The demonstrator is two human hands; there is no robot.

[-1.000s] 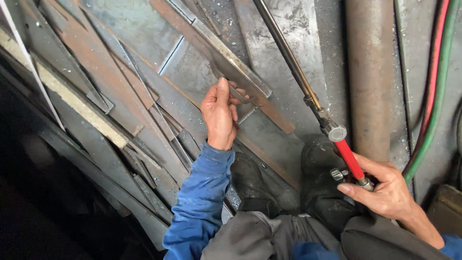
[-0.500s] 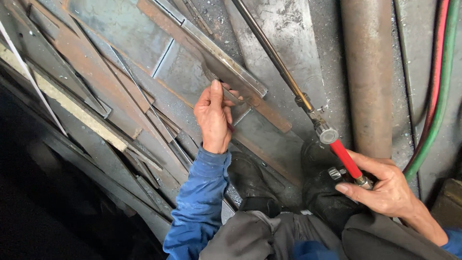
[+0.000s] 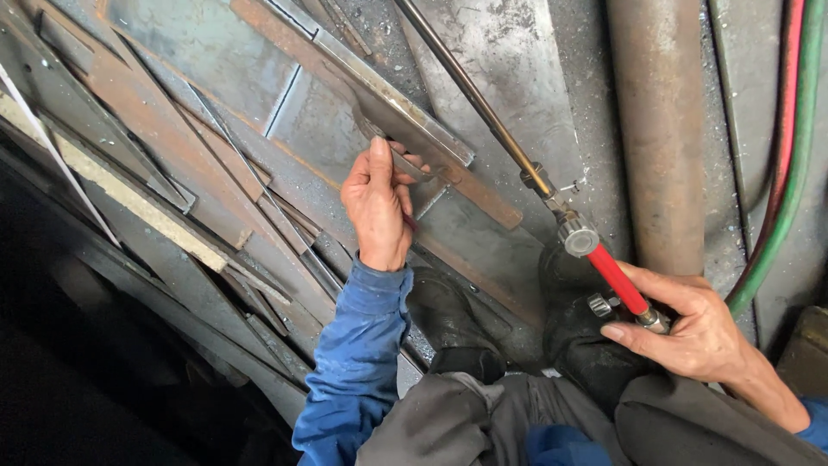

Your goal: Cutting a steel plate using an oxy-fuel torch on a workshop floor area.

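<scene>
My left hand [image 3: 378, 203], in a blue sleeve, grips the near edge of a flat grey steel strip [image 3: 405, 116] that lies across a pile of rusty scrap plates [image 3: 181, 147]. A thin red object shows under the fingers. My right hand [image 3: 690, 324] is closed on the red handle of a cutting torch [image 3: 617, 278]. The torch's long metal tube [image 3: 470, 86] runs up and left past the steel strip. My two dark boots [image 3: 457, 319] stand on the floor between the hands.
A thick rusty pipe [image 3: 660, 129] stands at the right. Red and green hoses [image 3: 789, 147] run down the far right side. Overlapping steel offcuts and a pale wooden board [image 3: 129, 198] fill the left. Dark space lies at the lower left.
My left hand has shifted slightly left along the strip's edge and closed its fingers more on it. The torch and right hand have barely moved.
</scene>
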